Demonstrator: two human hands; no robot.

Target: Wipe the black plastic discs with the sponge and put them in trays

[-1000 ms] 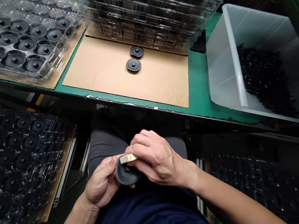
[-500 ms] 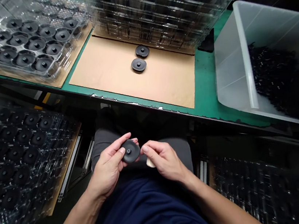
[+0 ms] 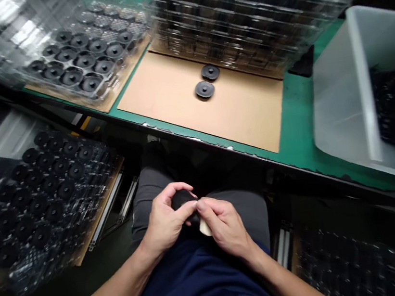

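Above my lap, my left hand (image 3: 172,214) grips a round black disc (image 3: 181,198) by its edge, the thumb reaching across it toward the right. My right hand (image 3: 223,220) is closed in a pinch on a small cream-coloured piece (image 3: 204,227), which pokes out below the fingers; its kind does not show. The fingertips of both hands meet at the disc's right side, and the fingers hide much of it. On the cardboard sheet (image 3: 160,89) ahead lie two similar black discs, a nearer one (image 3: 205,89) and a farther one (image 3: 210,72), each with a small central stud.
A clear tray (image 3: 102,90) of black discs sits at the bench's left. Behind the cardboard rises a stack of clear trays (image 3: 239,21). A translucent bin (image 3: 335,91) with small dark parts stands right. More disc-filled trays (image 3: 53,186) are low on the left, others (image 3: 347,264) low right.
My left hand has tilted the disc and moved its thumb to the right edge. My right hand has come against the disc with the cream piece. The view has swung left.
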